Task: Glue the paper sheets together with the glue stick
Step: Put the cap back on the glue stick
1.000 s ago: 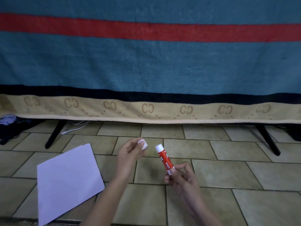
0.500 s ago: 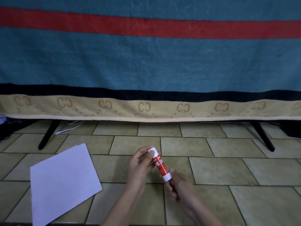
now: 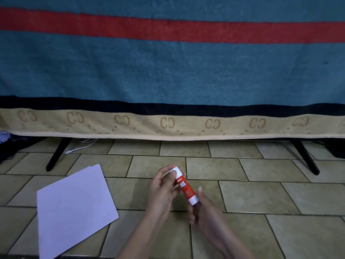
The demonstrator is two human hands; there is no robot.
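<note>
I see the glue stick (image 3: pixel 186 188) held tilted above the tiled floor (image 3: pixel 257 195), its white cap end up and far, its base end near. My left hand (image 3: pixel 162 191) pinches the cap, thumb across its near side. My right hand (image 3: pixel 202 212) is closed round the base; the fingers hide the very end, so I can't tell exactly how they wrap it. The paper sheets (image 3: pixel 74 208) lie flat on the floor, well apart to the left. A striped blanket (image 3: pixel 171 71) hangs beyond.
</note>
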